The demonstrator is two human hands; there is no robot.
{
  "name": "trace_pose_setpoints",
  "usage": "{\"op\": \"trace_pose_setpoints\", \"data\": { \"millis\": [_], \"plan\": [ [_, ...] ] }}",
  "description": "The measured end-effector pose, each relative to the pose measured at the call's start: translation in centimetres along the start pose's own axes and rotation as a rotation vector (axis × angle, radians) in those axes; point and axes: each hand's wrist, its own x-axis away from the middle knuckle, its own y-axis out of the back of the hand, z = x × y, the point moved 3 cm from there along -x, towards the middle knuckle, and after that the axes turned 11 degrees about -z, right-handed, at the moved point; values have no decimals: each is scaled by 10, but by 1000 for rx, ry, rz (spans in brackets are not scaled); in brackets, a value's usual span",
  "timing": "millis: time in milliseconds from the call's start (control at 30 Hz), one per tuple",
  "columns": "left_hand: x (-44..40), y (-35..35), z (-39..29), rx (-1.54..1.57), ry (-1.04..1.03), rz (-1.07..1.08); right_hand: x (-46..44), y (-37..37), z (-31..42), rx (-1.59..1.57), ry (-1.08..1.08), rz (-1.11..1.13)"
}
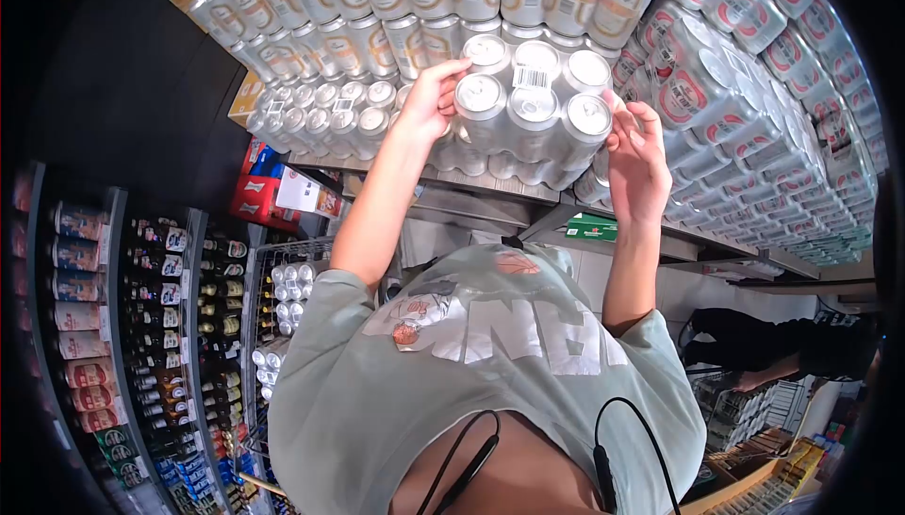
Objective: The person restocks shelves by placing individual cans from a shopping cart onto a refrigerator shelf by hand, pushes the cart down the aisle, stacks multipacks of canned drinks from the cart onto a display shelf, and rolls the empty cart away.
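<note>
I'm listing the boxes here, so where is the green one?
In the head view, the green box sits right of centre, below the shelf edge, lower-left of the right hand.

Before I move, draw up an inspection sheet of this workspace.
Surface: a shelf carries stacked cans; its front edge shows.
Job's things: one pack of cans, six lids showing, between the hands; whether it rests on the cans beneath cannot be told.
Clutter: red box and green box, both lower than the shelf.
Grippers: bare hands; left hand at the pack's left side, right hand at its right; firmness of hold unclear.
Cables: black cord at the wearer's neck; no others seen.
Surroundings: drinks rack and wire cart on the left; another person on the right.
</note>
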Motion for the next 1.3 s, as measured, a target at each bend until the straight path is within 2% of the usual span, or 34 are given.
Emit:
{"op": "trace_pose_setpoints", "data": {
  "millis": [167, 233, 267, 333, 367, 400, 433, 500, 633, 700, 767, 833, 900, 967, 1100, 1233, 1300],
  "plan": [
    [-42, -34, 21, -83, 33, -40, -24, 42, -17, 186, 50, -261],
    [-43, -33, 27, -77, 56, -72, -15, 26, -18, 236, 145, -310],
    [-43, -32, 26, -95, 43, -72, -9, 28, -27, 241, 218, -372],
    [-36, -37, 25, -115, 36, -85, 11, 21, -42, 330, 572, -377],
    [-30, -42, 26, -130, -21, -166, 22, 25, -55, 352, 738, -354],
    [-28, -47, 26, -145, -76, -245, 28, 27, -63, 375, 721, -292],
    [-29, -47, 29, -149, -64, -260, 27, 31, -70, 360, 580, -163],
    [-28, -49, 35, -80, -100, -175, 25, 38, -80, 388, 317, -149],
    [-28, -54, 35, -75, -96, -137, 23, 51, -107, 419, 229, -170],
    [-29, -45, 34, -77, -92, -113, 23, 51, -122, 371, 89, -130],
    [-34, -38, 35, -45, -69, 107, 26, 44, -128, 408, 10, -54],
    [-34, -27, 40, 5, -75, 145, 30, 39, -137, 422, -104, 15],
    [-29, -15, 52, 118, -14, 8, 39, 35, -145, 342, -248, 53],
    [-8, 13, 61, 58, -9, -4, 47, 38, -158, 434, -333, 119],
    [51, 91, 98, 86, 50, -191, 62, 38, -191, 501, -551, 201],
    [146, 196, 160, 191, 84, -544, 70, 13, -233, 521, -707, 412],
    [203, 244, 196, 244, 124, -777, 71, -12, -256, 645, -719, 578]
  ]
}}
